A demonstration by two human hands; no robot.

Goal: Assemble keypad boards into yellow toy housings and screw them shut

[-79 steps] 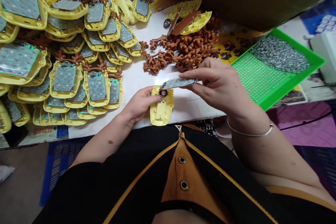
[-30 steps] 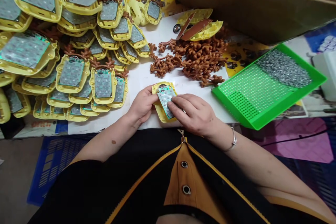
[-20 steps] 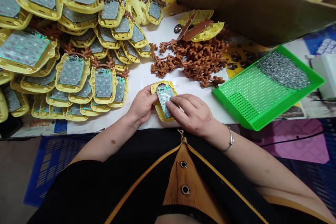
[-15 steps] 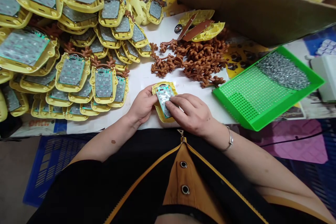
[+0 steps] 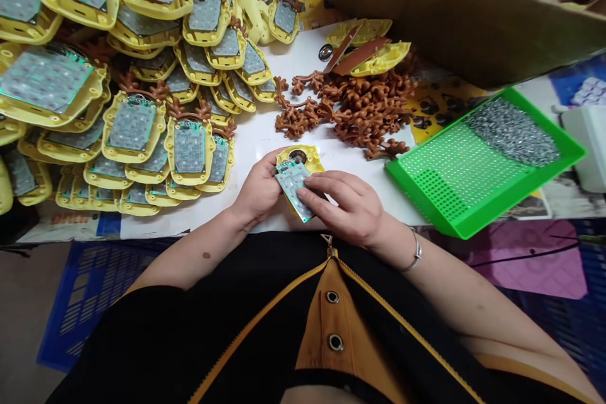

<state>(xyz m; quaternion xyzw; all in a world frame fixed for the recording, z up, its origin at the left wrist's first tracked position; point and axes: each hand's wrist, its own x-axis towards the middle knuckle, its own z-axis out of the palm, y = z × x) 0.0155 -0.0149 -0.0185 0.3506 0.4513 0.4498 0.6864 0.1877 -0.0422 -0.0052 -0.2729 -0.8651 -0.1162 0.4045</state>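
A yellow toy shell lies on the white table near its front edge, with a round black speaker at its top. A grey-green circuit board rests over the shell, shifted down and left so the speaker shows. My left hand grips the shell and the board's left edge with curled fingers. My right hand presses its fingers on the board's right side.
A big heap of yellow shells with boards and brown antlers fills the left. Loose brown antler pieces lie behind my hands. A green tray holds metal screws. A cardboard box stands at the back right.
The circuit board went from being held above the shell to lying on it. In the last half second it slid down and left, uncovering the speaker.
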